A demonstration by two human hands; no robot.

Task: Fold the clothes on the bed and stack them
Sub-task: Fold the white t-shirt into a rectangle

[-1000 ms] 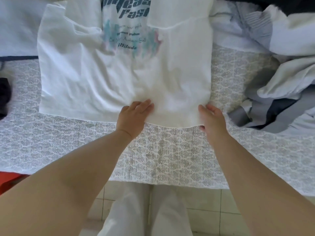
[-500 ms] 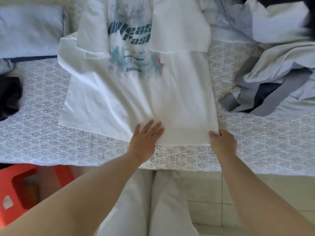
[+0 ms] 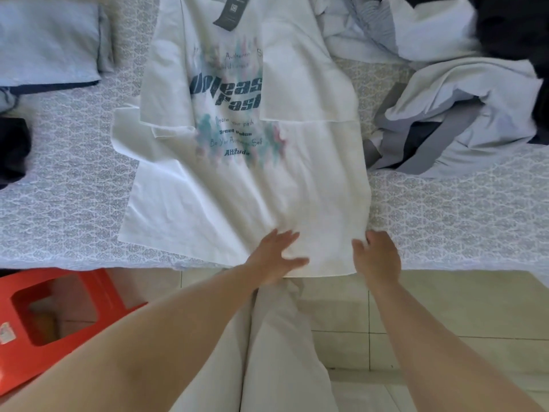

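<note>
Low in the frame, the left hand [image 3: 277, 257] lies flat with fingers spread on the hem of the white T-shirt [image 3: 243, 173], while the right hand [image 3: 375, 258] grips the hem's lower right corner — both now nearer the edge of the bed [image 3: 445, 221] than half a second ago. The hem has slid over that edge. Farther up, unfolded clothes [image 3: 463, 93] sit upper right — a folded blue garment [image 3: 47, 43] upper left.

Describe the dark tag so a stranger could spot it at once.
Start at the patterned bed and find the white printed T-shirt spread across it. At the shirt's far end, by the neck, lies a dark hang tag, the only small dark card on the white cloth.
</note>
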